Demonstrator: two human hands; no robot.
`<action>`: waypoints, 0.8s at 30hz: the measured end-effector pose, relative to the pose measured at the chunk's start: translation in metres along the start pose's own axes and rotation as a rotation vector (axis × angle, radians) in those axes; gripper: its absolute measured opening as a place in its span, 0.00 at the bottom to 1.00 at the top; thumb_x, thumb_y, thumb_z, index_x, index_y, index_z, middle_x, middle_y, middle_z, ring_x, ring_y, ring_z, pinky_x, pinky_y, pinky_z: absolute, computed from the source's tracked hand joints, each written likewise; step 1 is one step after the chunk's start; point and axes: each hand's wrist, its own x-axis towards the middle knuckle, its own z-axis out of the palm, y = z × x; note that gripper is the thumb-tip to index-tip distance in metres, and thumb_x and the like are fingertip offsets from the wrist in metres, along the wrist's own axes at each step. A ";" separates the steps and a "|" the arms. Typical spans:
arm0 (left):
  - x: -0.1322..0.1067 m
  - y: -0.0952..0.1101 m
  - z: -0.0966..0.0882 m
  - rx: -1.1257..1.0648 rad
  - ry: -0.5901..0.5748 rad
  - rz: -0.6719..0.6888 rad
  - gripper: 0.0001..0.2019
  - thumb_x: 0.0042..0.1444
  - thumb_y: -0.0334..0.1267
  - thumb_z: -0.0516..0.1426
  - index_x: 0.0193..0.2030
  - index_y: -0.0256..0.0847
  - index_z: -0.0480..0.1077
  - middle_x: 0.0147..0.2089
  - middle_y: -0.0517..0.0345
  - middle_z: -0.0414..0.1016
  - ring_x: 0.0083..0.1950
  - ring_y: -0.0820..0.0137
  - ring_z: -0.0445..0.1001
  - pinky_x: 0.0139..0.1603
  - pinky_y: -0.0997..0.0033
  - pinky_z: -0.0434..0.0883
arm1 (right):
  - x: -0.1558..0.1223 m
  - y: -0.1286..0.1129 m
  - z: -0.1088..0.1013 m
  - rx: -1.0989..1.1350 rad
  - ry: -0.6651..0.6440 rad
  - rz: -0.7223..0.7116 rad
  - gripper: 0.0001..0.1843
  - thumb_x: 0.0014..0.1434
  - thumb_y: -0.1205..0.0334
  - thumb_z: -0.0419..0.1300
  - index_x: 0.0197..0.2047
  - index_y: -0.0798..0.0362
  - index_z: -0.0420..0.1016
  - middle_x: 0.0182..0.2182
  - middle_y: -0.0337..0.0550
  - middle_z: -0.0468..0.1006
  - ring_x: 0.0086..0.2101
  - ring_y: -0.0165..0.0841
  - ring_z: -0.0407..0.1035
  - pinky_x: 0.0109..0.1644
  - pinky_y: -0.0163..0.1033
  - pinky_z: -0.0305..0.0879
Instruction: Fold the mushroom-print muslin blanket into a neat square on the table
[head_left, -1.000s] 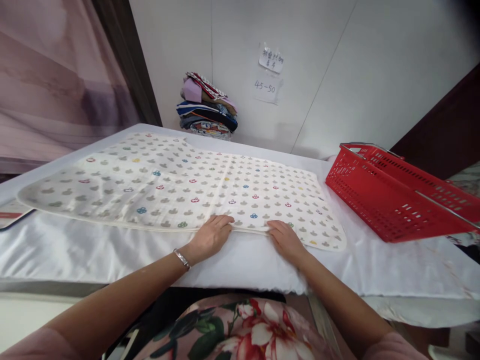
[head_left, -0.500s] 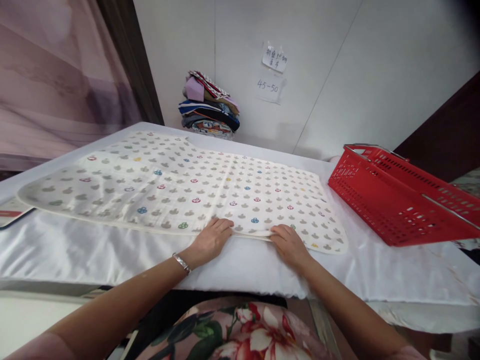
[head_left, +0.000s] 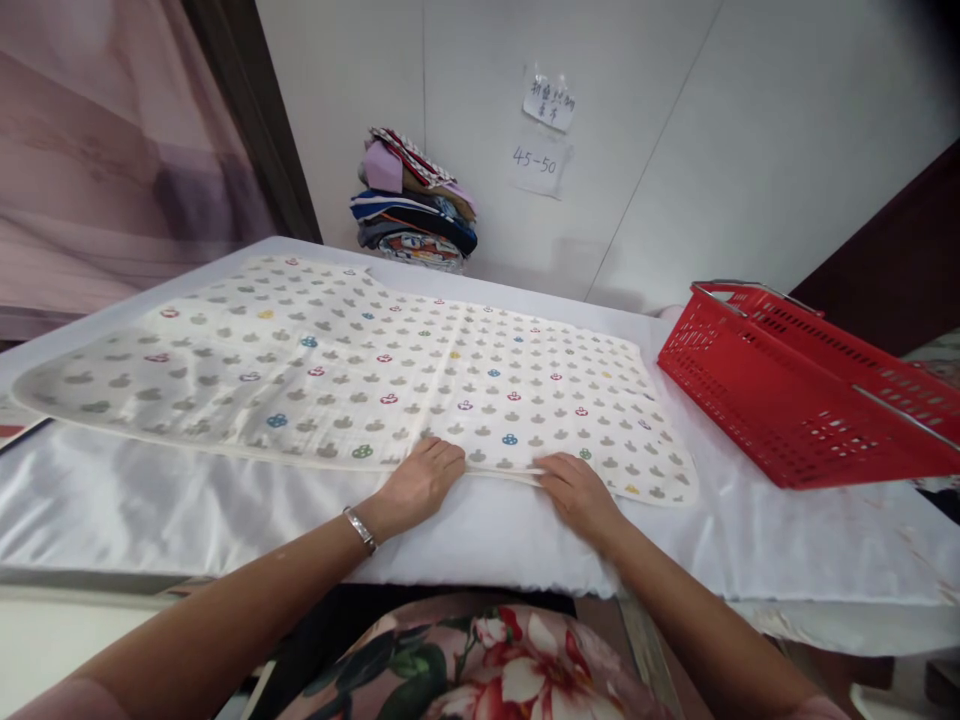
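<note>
The person's 2 forearms are stretched forward from the lower corners of the view and angled inward, so that the 2 hands are brought near each other, with a gap between them, at the near edge of a patterned cloth [head_left: 352, 365]. The cloth is spread nearly flat on a white-covered table [head_left: 540, 545], its wider part reaching to the left, and it is printed with small grey, red, blue, green and yellow shapes.

The left hand [head_left: 420, 482] is laid palm down, its knuckles raised and its fingers bent close together, the fingertips being set on the cloth's near edge and pointed toward the right hand [head_left: 581, 495]. A silver bracelet [head_left: 361, 530] is worn on the left wrist. The right hand is turned inward, its fingers loosely curled and extended to the left along the same edge, with only a little space left inside the palm. The 2 thumbs are hidden, so whether the edge is pinched or merely pressed cannot be told.

Between the hands, the pale border of the cloth is exposed. A red basket [head_left: 787, 400] is set on the table to the right, and a stack of folded fabrics [head_left: 416, 215] is seen at the far side, near the wall [head_left: 360, 60].
</note>
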 end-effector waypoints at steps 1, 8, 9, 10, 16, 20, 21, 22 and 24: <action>0.000 0.000 0.000 0.000 0.000 -0.001 0.12 0.58 0.25 0.44 0.35 0.35 0.66 0.38 0.53 0.67 0.39 0.68 0.63 0.45 0.63 0.62 | 0.000 -0.001 -0.001 -0.020 0.021 0.013 0.11 0.61 0.69 0.49 0.38 0.53 0.73 0.47 0.49 0.70 0.48 0.38 0.60 0.47 0.44 0.60; -0.001 0.001 -0.001 -0.011 0.008 -0.005 0.12 0.59 0.25 0.43 0.35 0.36 0.67 0.39 0.52 0.68 0.40 0.68 0.63 0.45 0.62 0.63 | -0.003 -0.003 -0.001 -0.003 -0.073 0.035 0.12 0.61 0.69 0.49 0.41 0.53 0.73 0.34 0.44 0.73 0.35 0.32 0.63 0.39 0.38 0.60; -0.001 0.001 -0.001 -0.014 0.008 -0.005 0.12 0.58 0.25 0.43 0.36 0.36 0.67 0.39 0.52 0.68 0.40 0.68 0.63 0.46 0.62 0.63 | -0.003 -0.002 -0.001 -0.005 -0.080 0.029 0.12 0.61 0.69 0.49 0.42 0.54 0.73 0.34 0.45 0.73 0.34 0.33 0.63 0.39 0.38 0.60; -0.001 0.001 -0.002 -0.017 0.006 -0.006 0.12 0.58 0.25 0.43 0.36 0.36 0.67 0.39 0.52 0.68 0.40 0.68 0.63 0.46 0.62 0.63 | -0.004 -0.002 0.000 -0.014 -0.082 0.030 0.13 0.61 0.70 0.48 0.43 0.54 0.72 0.34 0.45 0.73 0.34 0.33 0.63 0.39 0.38 0.60; 0.000 0.002 -0.003 -0.016 0.015 -0.014 0.11 0.60 0.29 0.44 0.38 0.37 0.67 0.39 0.53 0.68 0.41 0.68 0.64 0.45 0.62 0.63 | -0.002 -0.004 0.003 -0.066 -0.099 0.061 0.16 0.60 0.72 0.46 0.45 0.56 0.71 0.34 0.48 0.73 0.35 0.36 0.63 0.38 0.40 0.61; 0.000 0.006 -0.004 0.032 -0.003 -0.007 0.10 0.61 0.31 0.45 0.43 0.38 0.66 0.37 0.54 0.68 0.40 0.68 0.64 0.44 0.63 0.61 | -0.005 -0.005 0.006 -0.048 -0.088 0.051 0.16 0.58 0.73 0.46 0.43 0.56 0.72 0.35 0.49 0.73 0.36 0.36 0.64 0.38 0.41 0.63; 0.000 0.007 -0.005 0.044 -0.014 -0.004 0.11 0.61 0.31 0.45 0.43 0.38 0.66 0.37 0.54 0.68 0.40 0.68 0.64 0.44 0.64 0.61 | -0.007 -0.004 0.007 -0.036 -0.079 0.045 0.16 0.58 0.74 0.46 0.43 0.56 0.72 0.35 0.49 0.73 0.36 0.36 0.65 0.39 0.41 0.63; 0.000 0.008 -0.005 0.054 -0.022 -0.002 0.10 0.61 0.30 0.44 0.42 0.38 0.66 0.37 0.54 0.68 0.40 0.68 0.63 0.43 0.65 0.61 | -0.009 -0.003 0.008 -0.023 -0.074 0.038 0.17 0.57 0.75 0.46 0.43 0.56 0.72 0.36 0.49 0.73 0.37 0.36 0.65 0.39 0.41 0.64; 0.000 0.010 -0.004 0.071 -0.033 -0.014 0.09 0.60 0.30 0.45 0.41 0.38 0.66 0.37 0.54 0.68 0.40 0.69 0.63 0.42 0.66 0.60 | -0.015 0.001 0.011 0.001 -0.063 0.036 0.18 0.56 0.74 0.46 0.45 0.55 0.71 0.39 0.49 0.72 0.38 0.37 0.66 0.41 0.41 0.65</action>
